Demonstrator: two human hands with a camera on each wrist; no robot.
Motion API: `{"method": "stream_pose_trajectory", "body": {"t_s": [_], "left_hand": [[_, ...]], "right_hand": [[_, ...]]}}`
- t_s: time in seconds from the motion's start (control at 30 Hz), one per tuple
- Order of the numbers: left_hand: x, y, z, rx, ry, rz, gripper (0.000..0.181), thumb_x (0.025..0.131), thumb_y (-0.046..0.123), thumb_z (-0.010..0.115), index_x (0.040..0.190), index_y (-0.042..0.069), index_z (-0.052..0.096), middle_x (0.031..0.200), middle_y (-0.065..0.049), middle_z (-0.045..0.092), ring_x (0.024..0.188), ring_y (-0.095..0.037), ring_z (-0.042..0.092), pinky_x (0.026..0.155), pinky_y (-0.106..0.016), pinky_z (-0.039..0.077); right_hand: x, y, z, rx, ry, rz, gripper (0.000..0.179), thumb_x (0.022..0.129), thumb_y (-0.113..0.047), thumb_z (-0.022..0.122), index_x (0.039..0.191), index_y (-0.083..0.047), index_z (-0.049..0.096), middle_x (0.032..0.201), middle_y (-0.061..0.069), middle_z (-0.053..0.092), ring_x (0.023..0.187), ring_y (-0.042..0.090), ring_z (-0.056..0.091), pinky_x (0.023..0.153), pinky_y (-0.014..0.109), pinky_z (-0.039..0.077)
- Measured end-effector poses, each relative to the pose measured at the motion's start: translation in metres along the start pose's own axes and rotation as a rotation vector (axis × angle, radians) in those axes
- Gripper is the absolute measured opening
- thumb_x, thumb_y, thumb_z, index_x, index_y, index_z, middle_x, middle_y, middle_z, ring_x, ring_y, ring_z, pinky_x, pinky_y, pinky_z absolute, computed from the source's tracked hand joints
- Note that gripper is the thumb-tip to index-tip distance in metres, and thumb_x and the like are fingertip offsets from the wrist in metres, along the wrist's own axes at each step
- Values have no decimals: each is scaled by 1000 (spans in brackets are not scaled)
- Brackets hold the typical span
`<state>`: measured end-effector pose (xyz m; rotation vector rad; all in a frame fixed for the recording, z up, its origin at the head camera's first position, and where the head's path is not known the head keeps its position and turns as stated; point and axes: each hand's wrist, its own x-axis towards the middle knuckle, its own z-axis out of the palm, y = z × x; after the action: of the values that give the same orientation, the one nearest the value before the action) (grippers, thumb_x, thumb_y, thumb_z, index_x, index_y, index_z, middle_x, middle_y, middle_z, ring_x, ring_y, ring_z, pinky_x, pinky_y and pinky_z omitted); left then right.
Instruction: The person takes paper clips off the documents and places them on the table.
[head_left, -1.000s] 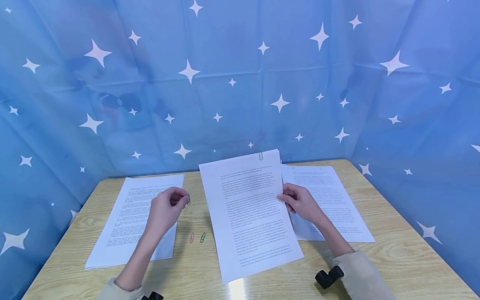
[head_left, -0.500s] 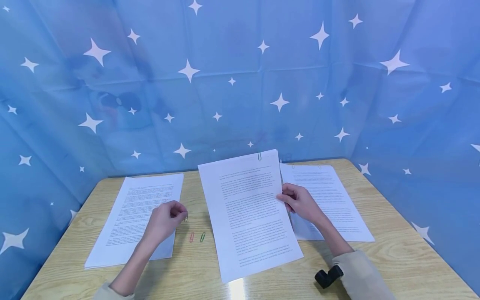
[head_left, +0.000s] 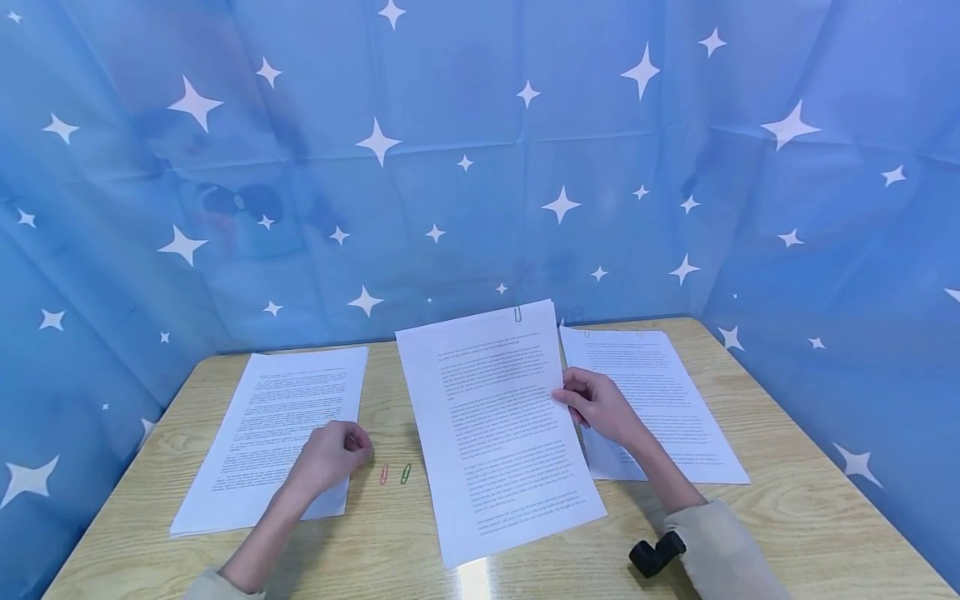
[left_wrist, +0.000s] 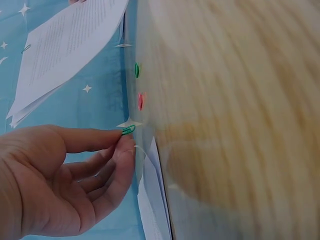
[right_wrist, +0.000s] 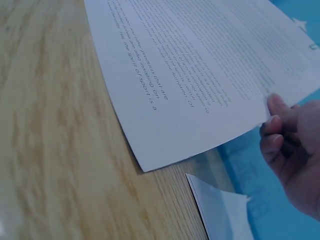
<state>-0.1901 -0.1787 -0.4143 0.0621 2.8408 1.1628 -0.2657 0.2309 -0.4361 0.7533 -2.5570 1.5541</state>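
Note:
Between thumb and forefinger my left hand (head_left: 330, 458) pinches a green paper clip (left_wrist: 128, 130), clearest in the left wrist view; in the head view the fingers hide it. That hand is low over the right edge of the left paper stack (head_left: 262, 417). My right hand (head_left: 600, 404) grips the right edge of some printed sheets (head_left: 498, 425), thumb in front, and keeps them tilted up off the table. A green paper clip (head_left: 517, 314) sits on their top edge, right of centre. Just right of my left hand lie a pink paper clip (head_left: 384, 474) and another green paper clip (head_left: 406, 473).
Behind my right hand, a second paper stack (head_left: 667, 408) lies on the wooden table (head_left: 780, 517), with two faint clips on its top edge. A blue star-patterned curtain (head_left: 465, 200) hangs close behind the table and along both sides.
My left hand has come down toward the table with the paper clip, near the loose clips. The right hand and its sheets have hardly moved.

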Motion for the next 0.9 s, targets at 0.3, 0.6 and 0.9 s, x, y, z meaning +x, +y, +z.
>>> {"method": "stream_pose_trajectory", "body": {"t_s": [0.3, 0.6, 0.9], "left_hand": [[-1, -3, 6, -56, -51, -70, 9, 91, -2, 65, 83, 0, 64, 65, -7, 62, 58, -19, 62, 53, -29, 48], [-1, -4, 4, -84, -62, -90, 3, 91, 0, 65, 88, -1, 64, 67, -8, 63, 59, -20, 61, 55, -30, 48], [2, 5, -7, -72, -6, -40, 8, 92, 5, 64, 97, -1, 67, 67, -8, 63, 61, -20, 59, 58, -32, 44]], "right_hand": [[-1, -3, 0, 2, 2, 16, 9, 101, -10, 63, 94, -4, 60, 59, 8, 51, 45, 23, 46, 43, 26, 37], [-5, -28, 0, -25, 5, 22, 8, 100, 0, 59, 93, 2, 59, 59, 17, 50, 46, 28, 46, 44, 24, 36], [-6, -42, -1, -13, 2, 16, 6, 100, 1, 60, 94, 3, 59, 59, 14, 50, 45, 25, 46, 44, 25, 38]]}}
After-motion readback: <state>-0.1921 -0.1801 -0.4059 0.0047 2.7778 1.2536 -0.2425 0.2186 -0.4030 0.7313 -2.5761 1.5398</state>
